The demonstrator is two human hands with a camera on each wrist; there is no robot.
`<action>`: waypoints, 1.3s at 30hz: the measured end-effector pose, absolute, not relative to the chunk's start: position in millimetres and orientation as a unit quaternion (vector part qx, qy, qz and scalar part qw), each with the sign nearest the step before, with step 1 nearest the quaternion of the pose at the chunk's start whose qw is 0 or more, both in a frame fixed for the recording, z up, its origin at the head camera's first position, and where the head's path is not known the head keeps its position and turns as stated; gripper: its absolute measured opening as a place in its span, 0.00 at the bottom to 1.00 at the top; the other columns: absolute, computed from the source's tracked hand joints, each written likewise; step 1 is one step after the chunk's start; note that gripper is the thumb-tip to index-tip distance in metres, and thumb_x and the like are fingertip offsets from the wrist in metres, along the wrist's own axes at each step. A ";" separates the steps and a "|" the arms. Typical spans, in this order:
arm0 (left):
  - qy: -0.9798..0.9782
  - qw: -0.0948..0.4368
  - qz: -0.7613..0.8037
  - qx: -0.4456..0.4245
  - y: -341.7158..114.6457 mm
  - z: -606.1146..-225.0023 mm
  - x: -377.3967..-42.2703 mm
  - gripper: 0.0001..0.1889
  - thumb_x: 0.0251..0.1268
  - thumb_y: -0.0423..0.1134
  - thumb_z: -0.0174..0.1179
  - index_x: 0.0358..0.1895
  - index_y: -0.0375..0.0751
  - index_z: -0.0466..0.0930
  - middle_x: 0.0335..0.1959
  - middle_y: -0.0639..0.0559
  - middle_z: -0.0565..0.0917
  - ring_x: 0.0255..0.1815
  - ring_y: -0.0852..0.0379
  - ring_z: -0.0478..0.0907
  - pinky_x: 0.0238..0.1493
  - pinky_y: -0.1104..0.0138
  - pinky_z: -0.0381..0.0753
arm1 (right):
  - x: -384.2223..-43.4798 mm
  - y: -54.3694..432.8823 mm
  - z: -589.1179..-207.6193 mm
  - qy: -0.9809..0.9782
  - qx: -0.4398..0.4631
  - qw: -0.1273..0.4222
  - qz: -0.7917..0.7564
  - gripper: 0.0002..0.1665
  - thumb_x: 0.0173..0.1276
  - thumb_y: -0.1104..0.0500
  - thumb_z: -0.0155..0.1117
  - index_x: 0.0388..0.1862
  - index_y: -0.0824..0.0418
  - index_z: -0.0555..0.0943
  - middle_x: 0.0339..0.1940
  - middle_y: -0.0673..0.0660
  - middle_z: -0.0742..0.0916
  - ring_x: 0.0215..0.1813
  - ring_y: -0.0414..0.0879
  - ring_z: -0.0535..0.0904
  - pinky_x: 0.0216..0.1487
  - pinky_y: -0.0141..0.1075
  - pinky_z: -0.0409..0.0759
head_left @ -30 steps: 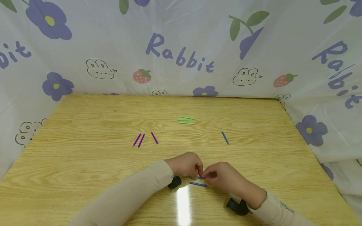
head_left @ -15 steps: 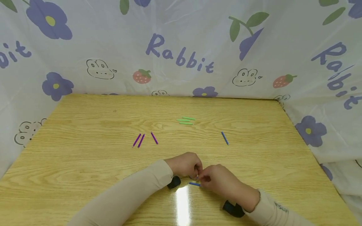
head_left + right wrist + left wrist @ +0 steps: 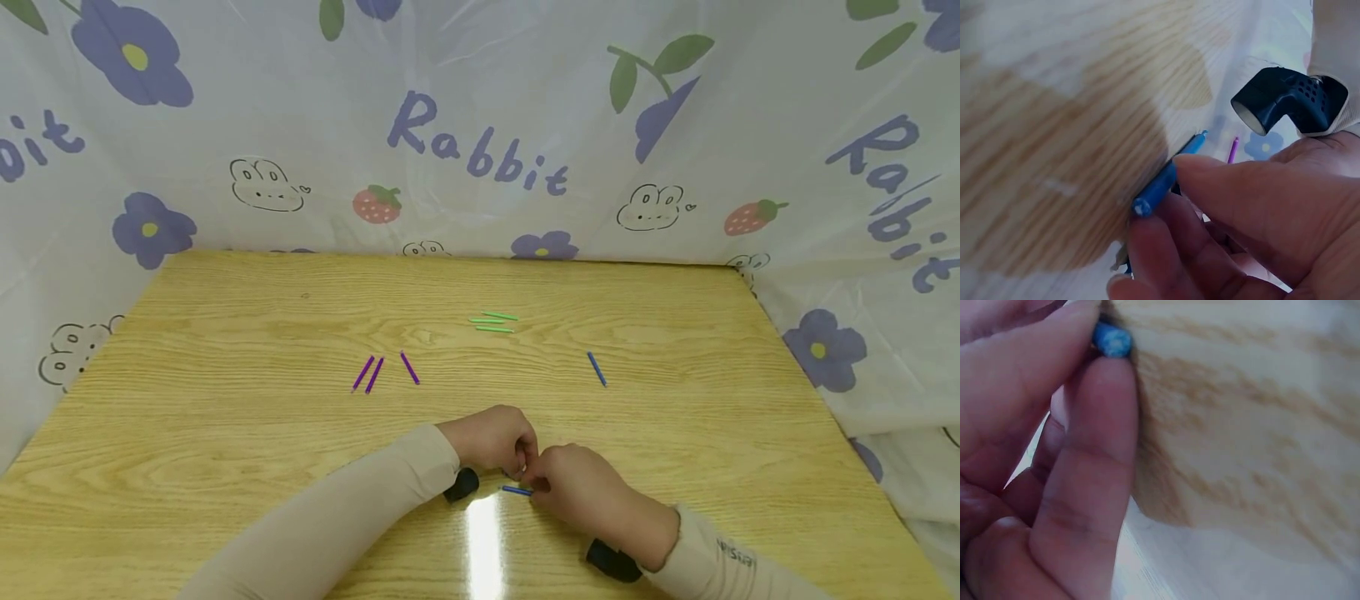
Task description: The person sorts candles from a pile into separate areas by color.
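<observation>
My left hand rests low over the table's near middle. In the left wrist view, its thumb and index finger pinch a thin blue stick, with only a mottled end showing. My right hand is close beside it, fingertips nearly meeting the left ones. In the right wrist view, its thumb and fingers pinch a blue stick along its length. From the head, a blue stick pokes out left of the right hand, its other end hidden. Whether both hands hold one same stick I cannot tell.
Three green sticks lie at the back middle of the wooden table. Three purple sticks are to the left. A lone blue stick lies right. A printed curtain stands behind the table.
My right hand has shifted slightly left and nearer, covering the right part of the lower blue stick and most of the upper one. The left hand has stayed in place.
</observation>
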State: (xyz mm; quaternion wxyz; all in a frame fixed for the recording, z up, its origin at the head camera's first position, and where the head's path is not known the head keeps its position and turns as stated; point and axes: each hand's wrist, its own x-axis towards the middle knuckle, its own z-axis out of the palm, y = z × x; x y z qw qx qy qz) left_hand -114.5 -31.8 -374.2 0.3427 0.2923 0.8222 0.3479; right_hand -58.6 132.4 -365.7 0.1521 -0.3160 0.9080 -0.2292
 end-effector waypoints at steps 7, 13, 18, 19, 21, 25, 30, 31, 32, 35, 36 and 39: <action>0.823 0.341 0.349 0.291 -31.0 -374.5 -113.7 0.09 0.52 0.17 0.62 0.28 0.34 0.84 0.22 0.52 0.81 0.24 0.64 0.70 0.26 0.76 0.71 | -58.7 129.5 -369.0 0.902 -0.336 0.141 -0.232 0.14 0.50 0.74 0.66 0.17 0.55 0.80 0.17 0.41 0.73 0.21 0.33 0.60 0.23 0.26 0.61; 0.826 0.336 0.344 0.292 -30.7 -376.2 -113.8 0.09 0.52 0.17 0.62 0.29 0.34 0.84 0.23 0.52 0.82 0.24 0.64 0.71 0.27 0.76 0.72 | -55.9 128.4 -369.3 0.908 -0.349 0.115 -0.200 0.13 0.50 0.74 0.65 0.21 0.56 0.84 0.21 0.44 0.79 0.23 0.33 0.62 0.25 0.26 0.65; 0.828 0.334 0.342 0.293 -31.0 -376.4 -113.5 0.09 0.52 0.18 0.63 0.28 0.35 0.85 0.23 0.54 0.82 0.23 0.65 0.71 0.27 0.76 0.73 | -55.5 128.1 -369.6 0.908 -0.359 0.108 -0.187 0.13 0.49 0.74 0.65 0.23 0.56 0.84 0.23 0.45 0.81 0.24 0.33 0.63 0.25 0.26 0.66; 0.828 0.333 0.341 0.294 -30.9 -376.5 -113.5 0.09 0.52 0.18 0.63 0.28 0.35 0.85 0.23 0.54 0.82 0.23 0.66 0.71 0.27 0.76 0.73 | -55.8 128.0 -369.8 0.907 -0.360 0.109 -0.187 0.14 0.49 0.75 0.65 0.22 0.56 0.84 0.23 0.44 0.80 0.23 0.34 0.62 0.25 0.26 0.65; 0.830 0.329 0.338 0.298 -30.7 -376.6 -113.4 0.09 0.52 0.19 0.63 0.28 0.36 0.85 0.24 0.54 0.82 0.24 0.65 0.70 0.27 0.76 0.73 | -56.4 127.9 -370.1 0.906 -0.365 0.109 -0.185 0.14 0.49 0.75 0.64 0.22 0.55 0.83 0.22 0.44 0.79 0.23 0.34 0.62 0.25 0.26 0.64; 0.832 0.326 0.334 0.300 -30.4 -376.4 -113.1 0.09 0.53 0.19 0.61 0.28 0.36 0.85 0.24 0.53 0.82 0.24 0.64 0.69 0.26 0.76 0.70 | -57.1 128.7 -369.2 0.903 -0.376 0.107 -0.176 0.14 0.50 0.75 0.65 0.22 0.56 0.83 0.21 0.44 0.77 0.23 0.34 0.60 0.24 0.26 0.62; 0.831 0.330 0.336 0.297 -30.5 -374.4 -112.7 0.09 0.53 0.18 0.62 0.29 0.35 0.85 0.24 0.51 0.82 0.23 0.64 0.70 0.25 0.76 0.70 | -58.6 130.2 -368.5 0.897 -0.385 0.119 -0.184 0.12 0.51 0.73 0.66 0.24 0.56 0.85 0.22 0.44 0.80 0.23 0.32 0.63 0.25 0.24 0.66; 0.830 0.331 0.337 0.297 -30.6 -373.9 -112.6 0.08 0.53 0.19 0.62 0.29 0.35 0.85 0.24 0.50 0.82 0.23 0.64 0.70 0.25 0.76 0.69 | -59.1 131.0 -368.3 0.895 -0.385 0.125 -0.188 0.11 0.52 0.73 0.67 0.25 0.57 0.85 0.23 0.44 0.81 0.23 0.31 0.64 0.26 0.24 0.68; 0.829 0.333 0.338 0.296 -30.7 -373.8 -112.6 0.08 0.53 0.19 0.63 0.29 0.35 0.85 0.23 0.50 0.82 0.23 0.64 0.70 0.24 0.76 0.69 | -59.7 132.1 -368.2 0.893 -0.386 0.131 -0.193 0.11 0.52 0.72 0.67 0.25 0.57 0.85 0.24 0.44 0.82 0.24 0.31 0.65 0.27 0.24 0.69; 0.829 0.336 0.339 0.292 -30.8 -373.5 -112.7 0.08 0.52 0.19 0.64 0.30 0.35 0.85 0.23 0.49 0.82 0.21 0.65 0.70 0.23 0.76 0.69 | -61.3 136.3 -367.2 0.886 -0.389 0.143 -0.207 0.10 0.53 0.71 0.68 0.27 0.56 0.86 0.25 0.44 0.83 0.25 0.30 0.67 0.29 0.24 0.71; 0.829 0.337 0.338 0.291 -30.9 -373.6 -113.0 0.07 0.52 0.19 0.64 0.30 0.35 0.85 0.23 0.49 0.82 0.21 0.65 0.69 0.23 0.76 0.68 | -61.8 138.0 -366.8 0.884 -0.390 0.146 -0.211 0.10 0.53 0.71 0.68 0.27 0.56 0.86 0.26 0.44 0.84 0.26 0.29 0.68 0.29 0.24 0.71; 0.829 0.338 0.340 0.288 -31.1 -373.2 -112.9 0.08 0.52 0.19 0.64 0.30 0.35 0.85 0.24 0.49 0.82 0.21 0.65 0.69 0.23 0.76 0.68 | -63.2 142.4 -364.5 0.878 -0.390 0.158 -0.227 0.09 0.55 0.70 0.69 0.29 0.56 0.86 0.27 0.44 0.84 0.27 0.29 0.69 0.30 0.24 0.72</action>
